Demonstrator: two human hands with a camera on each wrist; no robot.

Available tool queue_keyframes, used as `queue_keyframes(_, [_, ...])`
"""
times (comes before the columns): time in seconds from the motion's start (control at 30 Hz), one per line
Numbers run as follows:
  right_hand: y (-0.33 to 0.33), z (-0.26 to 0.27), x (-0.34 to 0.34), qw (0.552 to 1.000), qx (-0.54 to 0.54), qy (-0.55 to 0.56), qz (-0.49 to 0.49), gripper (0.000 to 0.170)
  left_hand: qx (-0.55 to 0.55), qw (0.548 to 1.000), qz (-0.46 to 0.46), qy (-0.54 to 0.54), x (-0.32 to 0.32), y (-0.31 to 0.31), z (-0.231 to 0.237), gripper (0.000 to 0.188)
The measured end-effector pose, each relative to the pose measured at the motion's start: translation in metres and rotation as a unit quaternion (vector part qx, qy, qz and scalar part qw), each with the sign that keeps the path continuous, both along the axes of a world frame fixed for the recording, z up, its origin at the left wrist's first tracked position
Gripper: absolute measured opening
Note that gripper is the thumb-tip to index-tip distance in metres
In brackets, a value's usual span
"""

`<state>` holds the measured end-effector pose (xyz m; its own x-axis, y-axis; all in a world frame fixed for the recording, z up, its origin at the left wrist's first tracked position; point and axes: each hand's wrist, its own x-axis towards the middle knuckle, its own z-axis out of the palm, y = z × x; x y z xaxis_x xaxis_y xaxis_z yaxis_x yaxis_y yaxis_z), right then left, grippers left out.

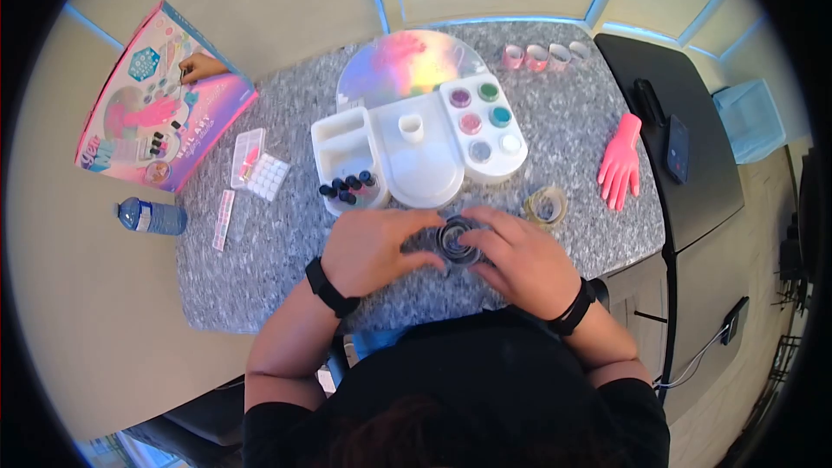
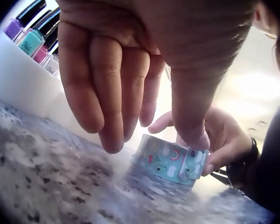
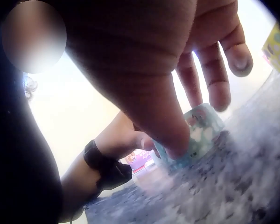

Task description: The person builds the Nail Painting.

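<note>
A person's right hand (image 1: pixel 530 262) pinches a patterned blue band (image 2: pixel 164 161); the left hand (image 1: pixel 368 247), fingers loosely extended, touches its opposite side; the band sits between both, neither clearly nearer, opening upward on the speckled table (image 1: pixel 260 269).

Water bottle (image 1: pixel 152 217) at left of frame. Dark cabinet (image 1: pixel 693 221) at right, bearing phone (image 1: pixel 678 149); blue-lined bin (image 1: pixel 750 121), upper right.

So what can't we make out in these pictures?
- Part of the patterned roll: right wrist view, behind the right hand's thumb.
- Yellow spotted object: right wrist view, cut off by the edge.
- Box's small print: head view, too small.
- Bottle labels: left wrist view, partly blurred.
</note>
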<state>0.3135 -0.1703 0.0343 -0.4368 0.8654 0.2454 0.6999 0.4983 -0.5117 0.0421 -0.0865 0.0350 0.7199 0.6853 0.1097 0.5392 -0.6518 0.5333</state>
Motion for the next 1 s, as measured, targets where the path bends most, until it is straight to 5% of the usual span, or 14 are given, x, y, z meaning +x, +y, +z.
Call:
queue_keyframes(0.23, [-0.002, 0.001, 0.006, 1.0, 0.004, 0.008, -0.005, 0.037, 0.042, 0.993, -0.111, -0.024, 0.01, 0.007, 0.0, 0.031])
queue_keyframes(0.53, [0.0, -0.001, 0.003, 0.999, 0.019, 0.021, -0.034, 0.028, 0.036, 0.991, -0.126, -0.028, 0.008, 0.009, -0.007, 0.014])
queue_keyframes(0.67, [-0.003, 0.009, 0.014, 0.997, 0.001, 0.022, -0.078, 0.031, 0.02, 0.993, -0.116, -0.028, 0.012, 0.007, -0.002, 0.015])
queue_keyframes(0.73, [-0.005, 0.013, 0.025, 0.982, 0.066, -0.019, -0.174, 0.033, 0.028, 0.994, -0.097, -0.041, 0.013, 0.006, 0.004, 0.018])
queue_keyframes(0.83, [-0.01, 0.015, 0.038, 0.968, 0.01, -0.05, -0.247, 0.031, 0.04, 0.992, -0.112, -0.04, 0.01, 0.008, 0.0, 0.024])
queue_keyframes(1.0, [-0.01, -0.004, 0.041, 0.961, -0.014, -0.114, -0.252, 0.022, 0.032, 0.99, -0.135, -0.026, 0.008, 0.009, -0.006, 0.037])
